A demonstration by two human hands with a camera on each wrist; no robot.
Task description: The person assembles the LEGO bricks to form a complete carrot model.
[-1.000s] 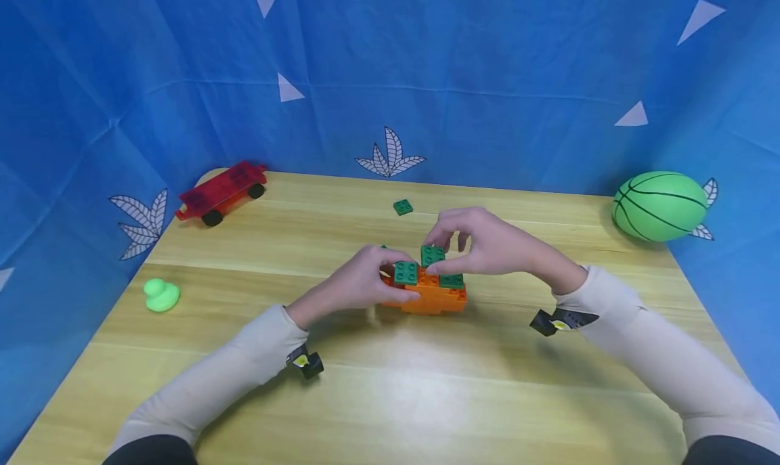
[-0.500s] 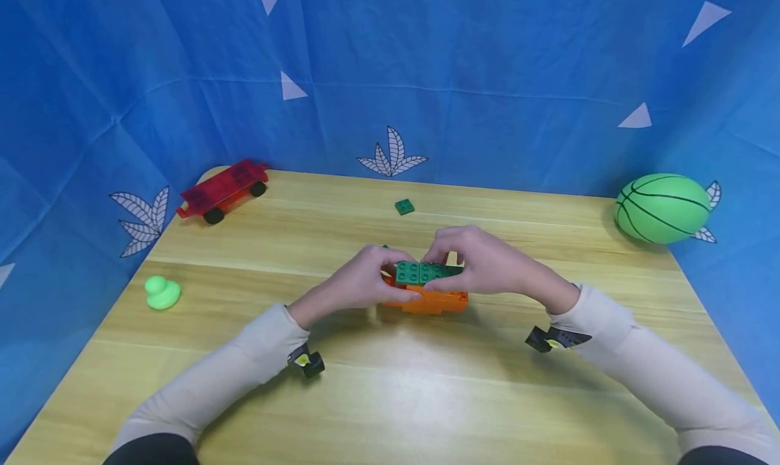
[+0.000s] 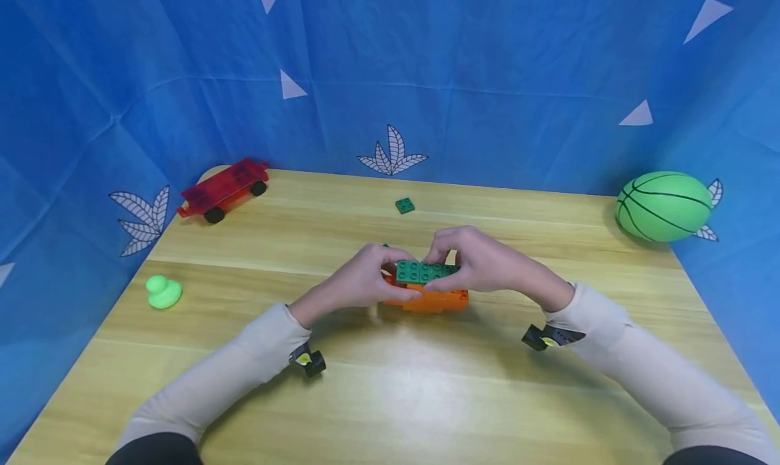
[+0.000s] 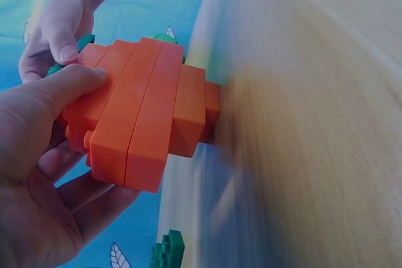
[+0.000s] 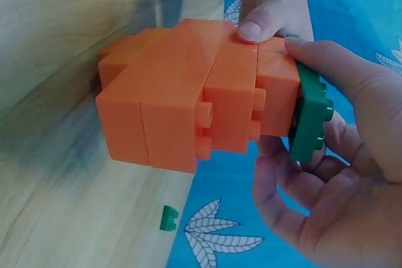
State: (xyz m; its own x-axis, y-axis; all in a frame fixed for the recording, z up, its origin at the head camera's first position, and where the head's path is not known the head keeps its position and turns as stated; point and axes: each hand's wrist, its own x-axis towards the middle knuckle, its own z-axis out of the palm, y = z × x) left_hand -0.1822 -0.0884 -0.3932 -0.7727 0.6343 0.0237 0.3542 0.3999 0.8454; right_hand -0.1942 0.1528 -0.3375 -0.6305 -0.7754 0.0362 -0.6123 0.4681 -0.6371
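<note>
A stepped stack of orange building bricks (image 3: 435, 302) stands near the middle of the table, wider in its middle layers. My left hand (image 3: 369, 275) grips its left side, thumb across the front in the left wrist view. On top lie two green building plates side by side: the left plate (image 3: 407, 272) and the right plate (image 3: 429, 273). My right hand (image 3: 485, 260) pinches the right plate between thumb and fingers. In the right wrist view, a dark gap shows between a green plate (image 5: 309, 114) and the orange bricks below. Part of the top is hidden behind the right thumb.
A loose green plate (image 3: 405, 206) lies behind the stack. At the back left is a red toy car (image 3: 227, 187) with black wheels; a light green toy duck (image 3: 163, 292) sits nearer. A green ball (image 3: 664, 206) rests at the right. Blue cloth (image 3: 518, 59) hangs behind the table.
My right hand has come down with its green plate from above the stack to beside the left plate. Over the last half second it has hardly moved; the left hand keeps its grip.
</note>
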